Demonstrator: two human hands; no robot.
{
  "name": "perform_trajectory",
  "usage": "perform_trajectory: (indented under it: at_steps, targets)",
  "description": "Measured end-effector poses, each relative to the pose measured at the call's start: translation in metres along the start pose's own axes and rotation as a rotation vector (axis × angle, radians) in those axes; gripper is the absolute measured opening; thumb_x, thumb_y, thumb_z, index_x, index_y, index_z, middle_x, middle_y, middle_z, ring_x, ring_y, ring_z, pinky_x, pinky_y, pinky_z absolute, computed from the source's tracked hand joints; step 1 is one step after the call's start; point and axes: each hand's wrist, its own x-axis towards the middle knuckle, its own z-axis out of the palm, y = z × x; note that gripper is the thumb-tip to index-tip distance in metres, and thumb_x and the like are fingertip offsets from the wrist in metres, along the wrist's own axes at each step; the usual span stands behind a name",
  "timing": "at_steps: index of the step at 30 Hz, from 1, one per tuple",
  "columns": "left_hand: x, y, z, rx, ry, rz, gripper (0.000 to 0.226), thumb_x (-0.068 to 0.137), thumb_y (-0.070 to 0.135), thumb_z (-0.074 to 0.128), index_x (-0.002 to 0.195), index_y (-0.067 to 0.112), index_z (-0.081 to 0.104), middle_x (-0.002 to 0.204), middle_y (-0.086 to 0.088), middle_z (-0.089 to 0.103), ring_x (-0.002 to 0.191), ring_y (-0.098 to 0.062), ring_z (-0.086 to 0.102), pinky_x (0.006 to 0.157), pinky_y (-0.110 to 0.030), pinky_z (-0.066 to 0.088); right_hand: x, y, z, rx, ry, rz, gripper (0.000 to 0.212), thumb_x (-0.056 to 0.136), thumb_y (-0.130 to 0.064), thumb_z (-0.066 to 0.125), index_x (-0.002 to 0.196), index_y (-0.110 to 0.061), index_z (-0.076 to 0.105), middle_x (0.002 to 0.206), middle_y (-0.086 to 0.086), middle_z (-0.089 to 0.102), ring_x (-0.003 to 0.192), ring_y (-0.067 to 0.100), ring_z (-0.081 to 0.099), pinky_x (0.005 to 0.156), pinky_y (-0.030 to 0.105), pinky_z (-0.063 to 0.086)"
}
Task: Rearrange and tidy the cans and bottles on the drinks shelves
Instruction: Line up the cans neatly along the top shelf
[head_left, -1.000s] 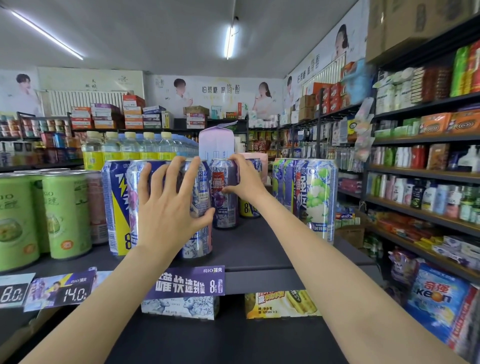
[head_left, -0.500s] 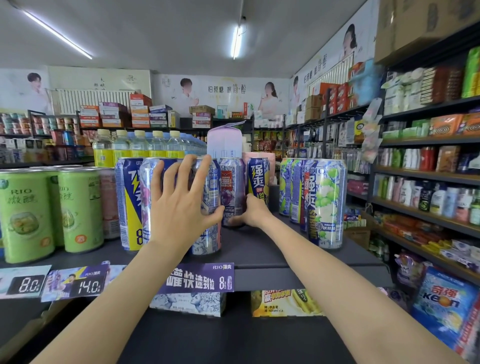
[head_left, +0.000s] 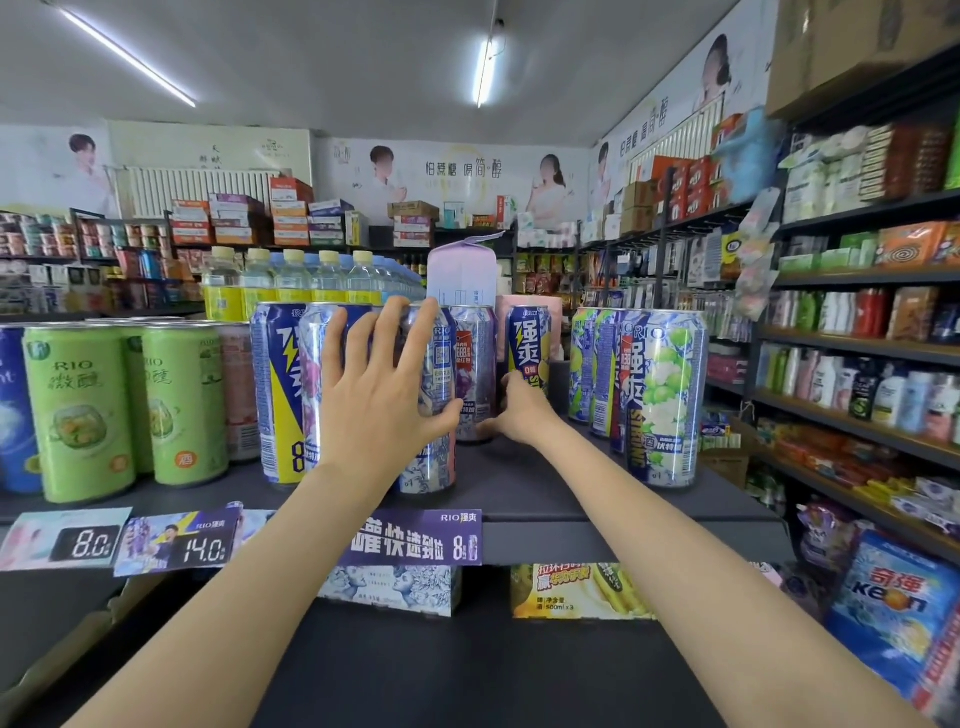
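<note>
While the two bare arms reach over the dark shelf, the left hand lies nearest, its fingers spread wide and straight against the front of a blue patterned can, with the thumb hooked round the can's right side; I judge it steadies this can so that it stays upright in its row. Just left of that hand stands the yellow lightning can, touching its neighbour. Farther in, to the right of the left thumb, the right hand is low at the foot of the purple can and the lemon can. Whether its fingers pinch one of them or only push, I cannot tell. Probably it draws the back cans forward. Right of this hand, apart, the green grape cans already make a tidy row.
</note>
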Motion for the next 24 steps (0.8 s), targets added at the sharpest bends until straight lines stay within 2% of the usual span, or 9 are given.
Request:
perform_trajectory:
  at_steps: [2, 5, 9, 11, 12, 15, 17, 20, 24]
  targets:
    - [0.000, 0.001, 0.000, -0.005, -0.003, -0.002, 0.089, 0.062, 0.050, 0.072, 0.137, 0.013, 0.041, 0.130, -0.017, 0.051, 0.114, -0.031, 0.034, 0.110, -0.048, 0.013, -0.022, 0.000, -0.013, 0.002, 0.079, -0.052, 0.067, 0.081, -0.019, 0.073, 0.133, -0.006, 0.032, 0.134, 0.016, 0.046, 0.121, 0.030, 0.047, 0.096, 0.036, 0.040]
    - [0.000, 0.002, -0.001, -0.003, -0.007, 0.000, 0.089, 0.062, 0.049, 0.073, 0.137, 0.012, 0.042, 0.129, -0.017, 0.051, 0.114, -0.031, 0.034, 0.110, -0.048, 0.012, -0.064, 0.006, -0.032, -0.090, 0.230, -0.237, 0.063, 0.084, -0.016, 0.069, 0.137, -0.011, 0.035, 0.137, 0.009, 0.046, 0.125, 0.024, 0.045, 0.099, 0.033, 0.037]
    - [0.000, 0.001, -0.002, -0.011, -0.015, -0.002, 0.089, 0.062, 0.049, 0.074, 0.136, 0.012, 0.043, 0.129, -0.017, 0.050, 0.114, -0.032, 0.034, 0.110, -0.048, 0.012, -0.102, 0.021, -0.066, -0.313, 0.650, -0.453, 0.049, 0.081, -0.010, 0.068, 0.127, -0.007, 0.049, 0.138, 0.011, 0.043, 0.132, 0.021, 0.026, 0.111, 0.032, 0.021]
    - [0.001, 0.001, -0.004, -0.010, -0.022, -0.001, 0.089, 0.062, 0.048, 0.075, 0.136, 0.011, 0.043, 0.129, -0.018, 0.051, 0.113, -0.033, 0.034, 0.110, -0.049, 0.012, -0.107, 0.031, -0.084, -0.435, 0.835, -0.383, 0.059, 0.077, -0.017, 0.073, 0.130, -0.010, 0.048, 0.143, 0.014, 0.037, 0.136, 0.028, 0.022, 0.113, 0.037, 0.015]
    - [0.001, 0.001, -0.006, -0.009, -0.032, 0.001, 0.089, 0.062, 0.048, 0.075, 0.136, 0.010, 0.043, 0.128, -0.018, 0.051, 0.113, -0.033, 0.034, 0.109, -0.049, 0.012, -0.108, 0.035, -0.090, -0.434, 0.863, -0.287, 0.070, 0.075, -0.022, 0.076, 0.136, -0.012, 0.042, 0.146, 0.016, 0.031, 0.136, 0.032, 0.022, 0.113, 0.041, 0.017]
    - [0.003, 0.001, -0.009, -0.013, -0.055, -0.001, 0.089, 0.062, 0.048, 0.075, 0.136, 0.010, 0.043, 0.129, -0.018, 0.051, 0.113, -0.035, 0.039, 0.109, -0.048, 0.012, -0.108, 0.044, -0.096, -0.035, 0.653, 0.078, 0.100, 0.073, -0.029, 0.079, 0.148, -0.011, 0.014, 0.149, 0.018, 0.020, 0.135, 0.036, 0.026, 0.108, 0.046, 0.027]
    - [0.003, 0.000, -0.011, -0.012, -0.064, 0.005, 0.088, 0.063, 0.048, 0.075, 0.136, 0.010, 0.043, 0.129, -0.018, 0.052, 0.112, -0.036, 0.044, 0.109, -0.048, 0.012, -0.107, 0.052, -0.091, 0.096, 0.477, 0.217, 0.101, 0.073, -0.027, 0.080, 0.146, -0.007, 0.012, 0.145, 0.019, 0.032, 0.129, 0.036, 0.038, 0.100, 0.046, 0.036]
    - [0.003, -0.002, -0.009, 0.006, -0.048, 0.019, 0.086, 0.064, 0.049, 0.071, 0.136, 0.010, 0.044, 0.128, -0.017, 0.052, 0.112, -0.035, 0.045, 0.108, -0.047, 0.013, -0.108, 0.058, -0.089, 0.083, 0.465, 0.203, 0.085, 0.071, -0.028, 0.081, 0.134, -0.005, 0.030, 0.130, 0.015, 0.050, 0.116, 0.034, 0.051, 0.089, 0.043, 0.044]
    - [0.002, -0.001, -0.003, 0.023, -0.027, 0.006, 0.080, 0.068, 0.053, 0.055, 0.136, 0.012, 0.045, 0.128, -0.016, 0.053, 0.112, -0.030, 0.037, 0.109, -0.047, 0.015, -0.105, 0.042, -0.085, 0.110, 0.310, 0.160, 0.087, 0.071, -0.030, 0.081, 0.137, -0.007, 0.029, 0.136, 0.009, 0.045, 0.122, 0.028, 0.045, 0.092, 0.036, 0.039]
